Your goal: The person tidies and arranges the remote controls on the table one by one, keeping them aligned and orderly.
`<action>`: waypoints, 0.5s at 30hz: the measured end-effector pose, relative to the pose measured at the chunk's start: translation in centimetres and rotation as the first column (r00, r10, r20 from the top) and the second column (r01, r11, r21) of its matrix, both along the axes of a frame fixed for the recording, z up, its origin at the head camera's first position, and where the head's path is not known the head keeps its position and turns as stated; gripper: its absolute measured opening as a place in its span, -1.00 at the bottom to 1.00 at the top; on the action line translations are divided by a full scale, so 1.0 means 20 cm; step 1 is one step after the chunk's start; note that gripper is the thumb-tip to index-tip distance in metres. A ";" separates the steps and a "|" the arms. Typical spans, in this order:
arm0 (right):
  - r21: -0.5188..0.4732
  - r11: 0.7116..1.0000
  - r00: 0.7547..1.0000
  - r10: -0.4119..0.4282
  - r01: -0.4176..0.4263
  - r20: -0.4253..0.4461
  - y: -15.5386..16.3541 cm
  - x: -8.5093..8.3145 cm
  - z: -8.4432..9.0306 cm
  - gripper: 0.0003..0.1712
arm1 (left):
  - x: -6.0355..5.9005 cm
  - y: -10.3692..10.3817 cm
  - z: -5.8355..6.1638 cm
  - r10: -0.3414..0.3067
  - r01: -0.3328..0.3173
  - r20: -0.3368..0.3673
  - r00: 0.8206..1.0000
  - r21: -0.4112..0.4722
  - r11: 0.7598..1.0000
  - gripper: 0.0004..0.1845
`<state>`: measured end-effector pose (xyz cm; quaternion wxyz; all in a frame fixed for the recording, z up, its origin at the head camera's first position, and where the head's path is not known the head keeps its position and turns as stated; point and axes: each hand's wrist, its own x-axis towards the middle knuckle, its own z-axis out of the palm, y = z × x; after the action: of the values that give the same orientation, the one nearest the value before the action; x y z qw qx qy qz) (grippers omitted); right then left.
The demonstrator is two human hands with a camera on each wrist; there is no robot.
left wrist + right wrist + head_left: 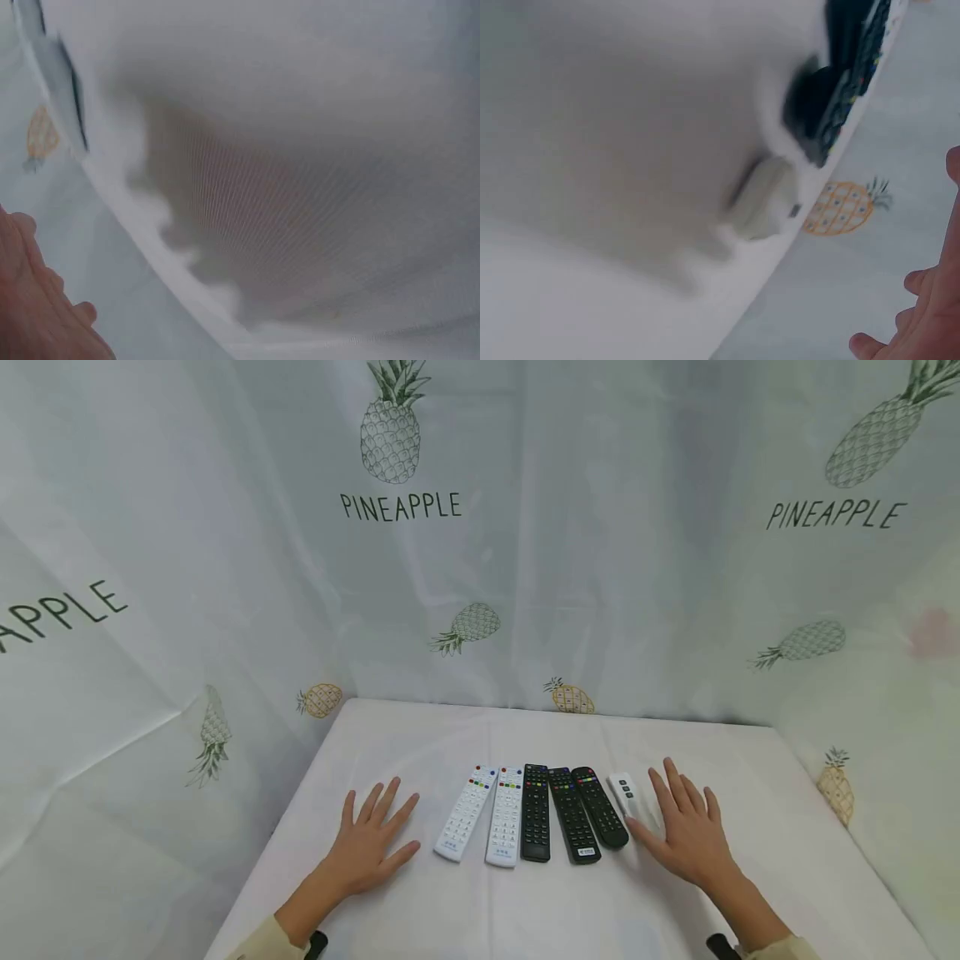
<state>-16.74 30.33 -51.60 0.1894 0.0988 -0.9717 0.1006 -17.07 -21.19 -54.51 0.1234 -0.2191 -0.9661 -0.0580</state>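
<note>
Several remote controls lie side by side on a white table (pixel 465 910): two white ones (pixel 467 812) (pixel 506 815), three black ones (pixel 536 812) (pixel 573 814) (pixel 599 806), and a small white one (pixel 626 795) at the right end. My left hand (pixel 367 843) lies flat on the cloth with fingers spread, left of the row and apart from it. My right hand (pixel 686 831) lies flat too, fingers straight, its thumb beside the small white remote (pixel 763 199). The right wrist view also shows a black remote (pixel 832 97). Neither hand holds anything.
A pale curtain (pixel 525 568) printed with pineapples and the word PINEAPPLE hangs behind and on both sides of the table. The table's left edge (pixel 255 877) runs close to my left forearm. The left wrist view shows blurred white cloth (pixel 300 150).
</note>
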 end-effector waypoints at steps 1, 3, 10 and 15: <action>0.003 1.000 1.000 0.010 -0.010 0.006 -0.03 -0.01 0.01 0.06 | 0.01 0.01 0.00 -0.023 0.023 0.005 1.000 -0.010 1.000 -0.23; 0.011 0.999 0.999 0.033 -0.033 0.011 -0.10 -0.05 0.04 0.05 | 0.02 0.04 0.00 -0.057 0.057 0.010 0.998 -0.024 0.998 -0.23; -0.005 0.995 0.991 0.102 -0.102 0.082 -0.39 -0.16 0.08 0.03 | 0.05 0.14 0.03 -0.158 0.170 0.154 0.975 -0.068 0.983 -0.21; -0.031 0.988 0.978 0.157 -0.154 0.136 -0.58 -0.20 0.04 -0.01 | 0.07 0.20 0.03 -0.245 0.264 0.219 0.944 -0.059 0.963 -0.22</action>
<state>-20.70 18.70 -50.71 0.1144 0.1652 -0.9707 0.1316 -15.66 -17.22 -53.97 0.0027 -0.3399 -0.9389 -0.0540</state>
